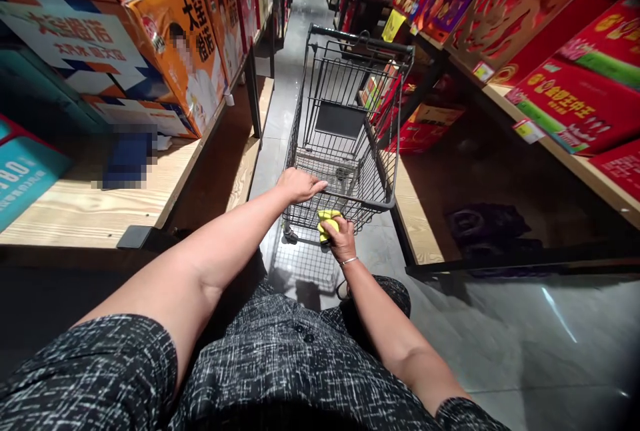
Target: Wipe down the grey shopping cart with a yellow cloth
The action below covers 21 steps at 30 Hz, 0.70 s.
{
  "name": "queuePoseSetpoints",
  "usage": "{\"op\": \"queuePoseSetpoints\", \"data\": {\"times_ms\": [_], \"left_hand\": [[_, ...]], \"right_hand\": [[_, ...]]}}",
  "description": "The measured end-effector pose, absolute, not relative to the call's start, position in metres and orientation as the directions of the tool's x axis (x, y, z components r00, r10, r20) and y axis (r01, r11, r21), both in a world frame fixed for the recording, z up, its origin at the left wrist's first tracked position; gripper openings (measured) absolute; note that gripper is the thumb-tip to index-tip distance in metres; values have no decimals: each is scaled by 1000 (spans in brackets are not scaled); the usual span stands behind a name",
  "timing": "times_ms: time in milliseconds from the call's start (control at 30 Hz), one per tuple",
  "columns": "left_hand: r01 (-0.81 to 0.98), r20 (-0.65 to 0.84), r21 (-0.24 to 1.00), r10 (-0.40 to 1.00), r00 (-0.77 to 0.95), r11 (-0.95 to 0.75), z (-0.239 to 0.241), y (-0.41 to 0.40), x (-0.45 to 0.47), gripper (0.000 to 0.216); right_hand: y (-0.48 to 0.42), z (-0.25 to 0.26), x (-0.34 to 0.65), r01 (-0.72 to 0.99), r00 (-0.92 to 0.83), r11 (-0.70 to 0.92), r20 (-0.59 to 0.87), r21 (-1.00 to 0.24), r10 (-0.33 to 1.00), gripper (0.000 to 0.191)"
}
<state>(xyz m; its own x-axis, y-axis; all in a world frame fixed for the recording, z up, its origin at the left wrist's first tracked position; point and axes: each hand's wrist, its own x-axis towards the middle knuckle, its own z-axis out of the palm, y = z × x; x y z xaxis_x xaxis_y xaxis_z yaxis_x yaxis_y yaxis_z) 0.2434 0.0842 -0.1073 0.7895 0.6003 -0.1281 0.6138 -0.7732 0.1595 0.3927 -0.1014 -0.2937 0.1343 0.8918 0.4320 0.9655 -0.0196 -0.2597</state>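
The wooden shelf (80, 214) on the left carried a teal box (23, 174) at its near end. Orange cartons (187, 57) with black lettering were stacked behind it and leaned toward the aisle.

The left hand (299, 185) lay palm down on the near top rim of the shopping cart (345, 117), fingers stretched out flat and not closed around the wire. The cart stood in the middle of the aisle on the grey tiled floor (510, 344), with its black push bar at the far end. No goods were visible in the basket.

The yellow cloth (327, 222) was pressed against the lower near edge of the cart basket, just below and to the right of the left hand. The right hand (341, 236) was clenched around the cloth from below, with a thin bracelet (349, 261) on the wrist.

The right-hand shelving (575, 167) held red gift boxes (575, 107) with yellow and green print, and price tags hung along its edge. A dark object (483, 224) lay on the lower right board in shadow; it was possibly a bag, but it could not be identified.
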Motion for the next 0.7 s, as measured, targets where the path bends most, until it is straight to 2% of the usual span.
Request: {"op": "queuePoseSetpoints", "data": {"times_ms": [133,233,300,367,433,500,567,633,700], "left_hand": [[583,-199,125,555,808,-803,-108,97,237,78],[588,-213,101,560,801,-803,-108,111,231,79],[591,-208,99,564,799,-801,-109,119,225,77],[599,-200,114,573,795,-792,-109,126,219,71],[609,-191,136,582,790,-782,-109,131,214,66],[620,-180,150,596,783,-770,-108,133,210,65],[631,-173,156,608,775,-760,-106,133,208,65],[640,-168,174,617,768,-749,-104,131,208,67],[651,-159,206,631,759,-731,-102,127,209,69]], "right_hand": [[-107,-325,382,931,173,-92,205,-352,963,45],[-101,-327,374,903,159,-141,12,-406,987,46],[-94,-315,368,904,125,-123,-23,-409,992,44],[-88,-292,363,921,101,-69,63,-382,993,46],[-85,-259,363,943,85,11,274,-333,958,46],[-89,-222,370,961,73,79,522,-263,850,44],[-97,-191,384,977,85,75,692,-198,717,44],[-104,-173,398,988,124,-10,755,-154,644,46],[-106,-172,406,986,164,-105,755,-126,635,44]]}}
